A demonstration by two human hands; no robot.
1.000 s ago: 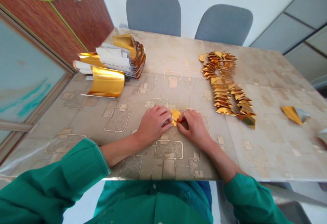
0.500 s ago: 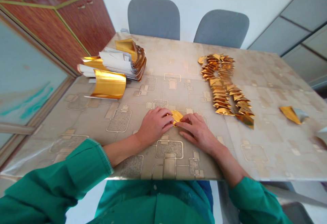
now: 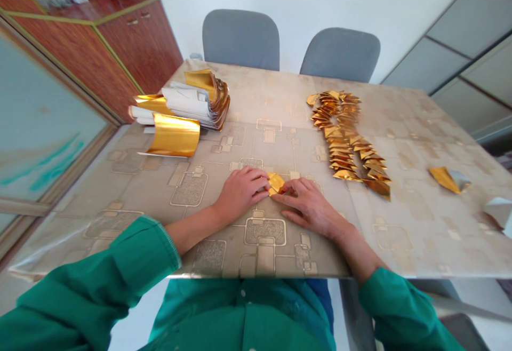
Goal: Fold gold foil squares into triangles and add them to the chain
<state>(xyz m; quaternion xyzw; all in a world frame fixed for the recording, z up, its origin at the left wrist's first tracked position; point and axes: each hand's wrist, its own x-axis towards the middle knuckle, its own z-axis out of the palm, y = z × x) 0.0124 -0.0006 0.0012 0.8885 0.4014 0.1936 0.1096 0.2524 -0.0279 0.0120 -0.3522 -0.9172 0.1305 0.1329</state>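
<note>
A small folded piece of gold paper (image 3: 276, 182) lies on the table (image 3: 404, 228) between my two hands. My left hand (image 3: 241, 191) has its fingers curled and pressed on the paper's left edge. My right hand (image 3: 308, 207) lies flatter, its fingers stretched toward the paper's right side and pressing it down. Part of the paper is hidden under the fingertips.
A long row of several folded gold pieces (image 3: 348, 140) lies to the right. A stack of curled gold sheets (image 3: 188, 105) sits at the far left. Two loose folded pieces (image 3: 448, 178) lie near the right edge. Two grey chairs (image 3: 240, 39) stand behind the table, a wooden cabinet (image 3: 100, 41) at left.
My right hand has gone from a pinch on the paper to fingers laid flat along it. The view has tilted up slightly. My left hand has hardly moved.
</note>
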